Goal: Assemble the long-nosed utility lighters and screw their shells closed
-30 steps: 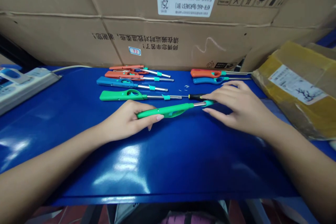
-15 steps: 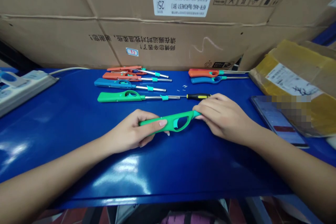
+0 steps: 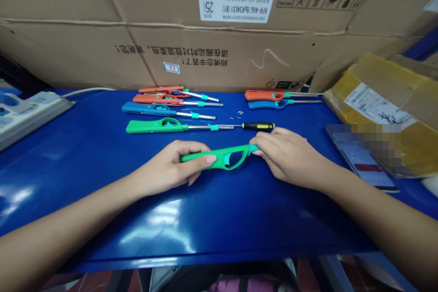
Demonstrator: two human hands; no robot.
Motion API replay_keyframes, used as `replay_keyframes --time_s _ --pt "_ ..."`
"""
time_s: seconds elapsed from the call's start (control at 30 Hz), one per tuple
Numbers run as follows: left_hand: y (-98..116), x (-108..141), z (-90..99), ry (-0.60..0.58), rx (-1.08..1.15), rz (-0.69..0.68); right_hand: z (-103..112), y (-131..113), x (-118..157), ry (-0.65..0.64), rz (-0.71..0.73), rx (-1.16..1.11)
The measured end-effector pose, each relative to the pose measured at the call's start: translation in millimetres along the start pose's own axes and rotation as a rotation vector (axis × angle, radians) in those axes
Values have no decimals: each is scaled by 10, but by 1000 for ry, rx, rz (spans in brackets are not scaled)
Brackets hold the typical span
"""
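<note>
A green lighter [image 3: 219, 159] with a teal trigger is held level above the blue table [image 3: 205, 219]. My left hand [image 3: 174, 166] is wrapped round its handle, thumb on top. The closed fingers of my right hand [image 3: 285, 155] pinch its teal-tipped front end and hide whatever lies beyond. Just behind the hands are another green lighter [image 3: 143, 126] and a black and yellow screwdriver [image 3: 256, 126]. Farther back lie a blue lighter [image 3: 145, 108] and several orange ones [image 3: 153, 99].
At the back right lie an orange lighter [image 3: 263, 95] and a blue lighter [image 3: 267, 105]. A phone [image 3: 362, 159] and a taped package [image 3: 376, 96] sit at right, a power strip [image 3: 30, 109] at left. A large carton [image 3: 171, 36] stands behind.
The held lighter has tilted slightly nearer to level. My right hand has dropped a little, showing more of the screwdriver's handle. Both hands keep their grip.
</note>
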State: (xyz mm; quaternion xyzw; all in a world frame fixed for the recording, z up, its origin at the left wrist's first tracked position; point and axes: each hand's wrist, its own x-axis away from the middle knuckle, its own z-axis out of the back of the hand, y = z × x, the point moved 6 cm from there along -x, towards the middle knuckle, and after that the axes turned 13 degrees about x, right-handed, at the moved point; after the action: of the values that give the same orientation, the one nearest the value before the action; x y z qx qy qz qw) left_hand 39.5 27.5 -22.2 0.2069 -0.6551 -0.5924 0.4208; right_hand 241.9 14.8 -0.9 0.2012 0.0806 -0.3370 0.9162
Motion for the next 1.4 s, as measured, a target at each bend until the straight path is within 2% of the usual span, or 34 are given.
replay_keyframes --time_s 0.07,0.13,0.23,0.3,0.37,0.47,0.57,0.73,0.9,1.3,1.4 --pt "-10 -12 31 36 -21 4 -14 13 2 -36 -28 -29" --pt "16 -14 75 104 -89 -55 -16 30 9 -60 -59 -66" --pt "179 40 114 221 -349 -347 -17 70 27 -90 -116 -123" --pt "268 104 77 226 -541 -544 -23 94 37 -115 -143 -144" --pt "276 136 45 195 -667 -621 -31 103 42 -143 -155 -151" --pt "215 121 41 142 -735 -577 -18 97 37 -139 -144 -173" --pt "170 92 41 104 -710 -533 12 85 31 -95 -110 -162" --pt "190 93 5 106 -649 -608 40 48 50 23 -43 -70" --pt "166 116 -24 128 -637 -636 86 -31 78 176 1 -73" --pt "211 203 -117 149 -635 -694 51 -97 96 67 22 -182" --pt "214 225 -127 148 -646 -764 32 -116 93 37 10 -210"
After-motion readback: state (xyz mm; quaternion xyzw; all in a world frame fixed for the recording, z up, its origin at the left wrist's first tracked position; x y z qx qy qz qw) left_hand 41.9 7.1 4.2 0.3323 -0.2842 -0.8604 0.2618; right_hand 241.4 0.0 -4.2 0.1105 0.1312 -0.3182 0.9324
